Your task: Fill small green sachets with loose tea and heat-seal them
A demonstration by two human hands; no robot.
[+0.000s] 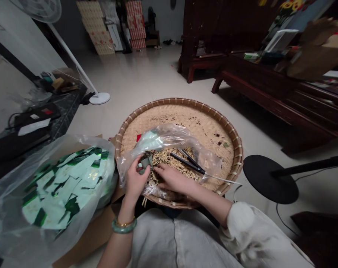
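My left hand [137, 176] is closed around a small green packet [145, 163], held upright over the mix. My right hand [171, 178] reaches in from the right with its fingers curled down beside the packet; what lies between the fingertips is hidden. Under both hands is a loose dried mix [169, 156] of tan and dark bits in a clear plastic bag [210, 158]. The bag lies spread in a round woven bamboo tray [180, 111]. A black hair straightener [188, 162] with a pale cord rests on the mix, its arms apart.
At the left, a big clear bag [6, 208] holds many green packets [76, 171], beside a cardboard box [87, 234]. A round black stand base [271, 178] is on the floor at right. A white fan base [100, 98] and dark wooden furniture [269, 85] stand farther off.
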